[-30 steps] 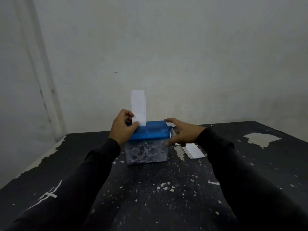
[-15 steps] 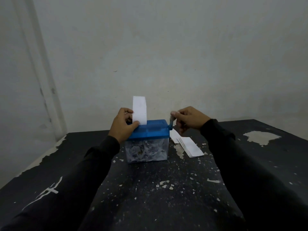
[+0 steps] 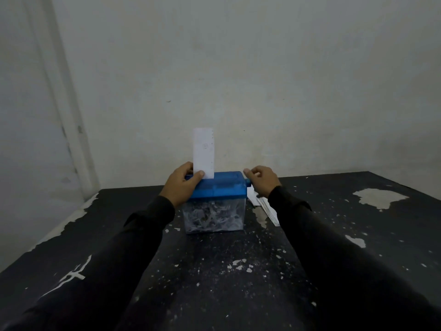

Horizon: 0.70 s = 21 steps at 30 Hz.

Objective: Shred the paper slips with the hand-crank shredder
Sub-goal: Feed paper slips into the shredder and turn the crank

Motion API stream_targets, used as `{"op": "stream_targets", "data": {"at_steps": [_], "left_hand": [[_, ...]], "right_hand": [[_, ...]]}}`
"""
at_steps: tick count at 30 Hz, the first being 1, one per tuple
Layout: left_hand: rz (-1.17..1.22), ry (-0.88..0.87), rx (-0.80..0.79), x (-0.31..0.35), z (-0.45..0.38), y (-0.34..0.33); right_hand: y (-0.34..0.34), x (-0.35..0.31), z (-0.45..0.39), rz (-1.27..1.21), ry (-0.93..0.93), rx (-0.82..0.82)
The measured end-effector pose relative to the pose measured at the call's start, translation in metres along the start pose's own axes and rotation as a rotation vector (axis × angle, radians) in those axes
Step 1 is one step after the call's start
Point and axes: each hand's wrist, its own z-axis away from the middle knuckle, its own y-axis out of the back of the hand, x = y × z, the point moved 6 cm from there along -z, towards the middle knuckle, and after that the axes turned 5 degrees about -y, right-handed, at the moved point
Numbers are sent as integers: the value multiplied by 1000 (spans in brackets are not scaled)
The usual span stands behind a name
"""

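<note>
A small shredder (image 3: 218, 187) with a blue lid and a clear bin full of paper shreds (image 3: 212, 217) stands on the black table. A white paper slip (image 3: 203, 152) stands upright in the lid's slot at its left end. My left hand (image 3: 182, 185) pinches the slip's lower edge between thumb and fingers while resting on the lid. My right hand (image 3: 261, 180) is curled round the blue crank (image 3: 247, 182) at the lid's right side. A short stack of white slips (image 3: 265, 206) lies on the table to the right of the shredder, partly hidden by my right arm.
The black table (image 3: 214, 271) has chipped paint and scattered white flecks. A pale wall stands close behind it and a second wall closes the left side. The table's left edge runs diagonally at the lower left.
My right hand went from the shredder's right side up to the crank and has turned it round to a lower position. The slip still stands in the slot under my left hand.
</note>
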Motion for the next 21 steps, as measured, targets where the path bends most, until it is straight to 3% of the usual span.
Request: {"op": "stream_targets", "data": {"at_steps": [3, 6, 8, 12, 21], "left_hand": [[-19, -33, 0, 2, 0, 0], [22, -64, -11, 5, -1, -1], [67, -60, -10, 6, 0, -3], [105, -41, -1, 2, -2, -2], [31, -24, 1, -3, 1, -1]], "right_hand": [[8, -43, 13, -18, 277, 84], [-16, -87, 26, 120, 451, -108], [-41, -93, 22, 237, 435, -204], [-55, -85, 7, 210, 361, -144], [-51, -84, 16, 224, 332, -208]]}}
